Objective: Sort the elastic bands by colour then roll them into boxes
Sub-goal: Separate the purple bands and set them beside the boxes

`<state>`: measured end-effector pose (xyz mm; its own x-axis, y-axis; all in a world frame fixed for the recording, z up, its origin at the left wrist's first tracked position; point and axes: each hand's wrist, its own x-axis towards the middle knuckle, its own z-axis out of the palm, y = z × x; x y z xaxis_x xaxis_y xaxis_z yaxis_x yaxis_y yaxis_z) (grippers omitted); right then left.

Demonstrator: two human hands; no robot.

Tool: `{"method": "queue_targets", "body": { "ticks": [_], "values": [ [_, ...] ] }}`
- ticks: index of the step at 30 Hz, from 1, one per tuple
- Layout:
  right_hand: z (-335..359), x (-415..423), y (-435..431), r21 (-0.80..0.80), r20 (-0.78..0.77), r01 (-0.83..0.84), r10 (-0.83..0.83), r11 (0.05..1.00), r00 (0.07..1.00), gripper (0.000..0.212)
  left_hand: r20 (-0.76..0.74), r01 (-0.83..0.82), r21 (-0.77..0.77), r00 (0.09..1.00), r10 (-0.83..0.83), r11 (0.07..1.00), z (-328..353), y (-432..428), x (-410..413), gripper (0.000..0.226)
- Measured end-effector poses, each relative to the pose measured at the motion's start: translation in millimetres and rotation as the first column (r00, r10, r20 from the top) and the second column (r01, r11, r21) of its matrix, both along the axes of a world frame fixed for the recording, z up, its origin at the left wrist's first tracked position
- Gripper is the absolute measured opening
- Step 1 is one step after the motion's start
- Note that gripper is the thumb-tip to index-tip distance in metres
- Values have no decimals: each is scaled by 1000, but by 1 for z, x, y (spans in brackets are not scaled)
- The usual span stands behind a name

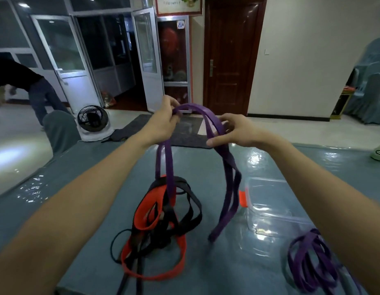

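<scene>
Both my hands hold a long purple elastic band (227, 167) up over the table. My left hand (163, 122) pinches its top end; my right hand (231, 133) grips it a little further along the arch. The band's loops hang down, one side into a tangled pile of red bands (150, 211) and black bands (191, 211), the other to the table by a clear plastic box (270, 207) with an orange clip. A separate heap of purple bands (312, 262) lies at the front right, partly behind my right forearm.
The table (206, 262) has a grey-blue cover under glossy plastic. A covered chair (59, 128) stands at its far left edge, a white floor fan (93, 122) behind it. A person bends over at the far left. A green-white object (379, 152) sits at the table's right edge.
</scene>
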<state>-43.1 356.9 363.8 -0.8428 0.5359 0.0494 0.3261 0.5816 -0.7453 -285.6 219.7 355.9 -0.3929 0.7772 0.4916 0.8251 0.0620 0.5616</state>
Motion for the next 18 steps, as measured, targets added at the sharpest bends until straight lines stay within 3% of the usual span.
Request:
{"method": "queue_targets", "body": {
  "ticks": [3,6,8,10,14,16,18],
  "values": [
    [-30,-17,-25,-21,5,-64,64,998,998,66,10,107,-158,994,-107,982,-15,1,29,32],
    [-68,-19,-38,-132,-15,-70,69,989,998,31,51,170,-204,985,-163,964,-38,-6,43,43],
    [-87,-9,-38,-231,-86,-25,5,973,996,16,161,204,-199,972,-174,958,-63,-18,44,50],
    [-98,1,-36,-309,-146,17,-65,951,987,19,300,230,-250,942,-151,940,-102,-33,41,68],
    [-106,17,-29,-363,-205,34,-116,931,972,21,398,176,-558,914,75,811,-209,-73,44,110],
    [-106,26,-23,-275,-130,46,-85,960,988,41,421,184,-679,891,171,710,-261,-91,50,119],
    [-113,37,-16,-205,7,36,-35,978,999,71,342,120,-787,901,266,605,-298,-103,61,123]
  ]
}}
